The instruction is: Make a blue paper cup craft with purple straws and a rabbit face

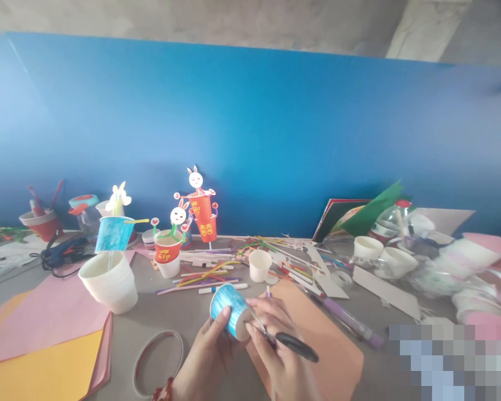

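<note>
My left hand (206, 351) is wrapped round a paper cup coloured blue (230, 308), held on its side above the grey table (158, 328). My right hand (275, 340) grips a pair of scissors with black handles (290, 342); the blades touch the cup's base end. Under my right hand lies an orange sheet of paper (329, 345).
A stack of white cups (108, 281) stands at the left, near pink paper (45, 317) and yellow paper (42, 373). Red cup crafts with rabbits (200, 209), straws and pens (209, 273), a small white cup (259, 264), a tape ring (158, 362) and a purple marker (350, 320) surround my hands.
</note>
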`<action>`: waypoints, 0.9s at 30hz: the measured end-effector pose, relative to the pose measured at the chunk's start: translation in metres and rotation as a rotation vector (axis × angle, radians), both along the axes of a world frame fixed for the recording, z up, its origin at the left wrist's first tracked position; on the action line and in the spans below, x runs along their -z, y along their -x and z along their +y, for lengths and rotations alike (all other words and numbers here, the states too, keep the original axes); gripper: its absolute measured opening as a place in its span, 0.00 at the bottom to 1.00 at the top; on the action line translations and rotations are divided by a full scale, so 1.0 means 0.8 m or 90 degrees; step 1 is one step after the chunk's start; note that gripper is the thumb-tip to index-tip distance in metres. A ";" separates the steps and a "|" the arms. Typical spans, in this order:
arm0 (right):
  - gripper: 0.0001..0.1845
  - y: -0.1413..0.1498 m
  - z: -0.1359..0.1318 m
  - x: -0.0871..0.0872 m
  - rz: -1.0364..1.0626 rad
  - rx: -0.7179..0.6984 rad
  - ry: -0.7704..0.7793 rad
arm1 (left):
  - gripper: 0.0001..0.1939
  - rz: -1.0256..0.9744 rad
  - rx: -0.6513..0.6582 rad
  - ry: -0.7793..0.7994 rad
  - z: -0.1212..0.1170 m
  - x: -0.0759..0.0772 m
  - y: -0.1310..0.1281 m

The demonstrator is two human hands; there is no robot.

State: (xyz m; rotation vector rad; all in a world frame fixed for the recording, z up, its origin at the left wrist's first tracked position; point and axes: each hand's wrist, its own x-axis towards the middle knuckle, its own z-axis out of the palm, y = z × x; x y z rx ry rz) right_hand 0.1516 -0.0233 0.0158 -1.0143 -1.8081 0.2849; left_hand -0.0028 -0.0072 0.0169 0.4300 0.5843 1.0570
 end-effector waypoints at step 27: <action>0.20 -0.018 0.007 -0.010 0.375 0.035 0.249 | 0.31 0.114 -0.045 -0.088 0.002 0.002 0.019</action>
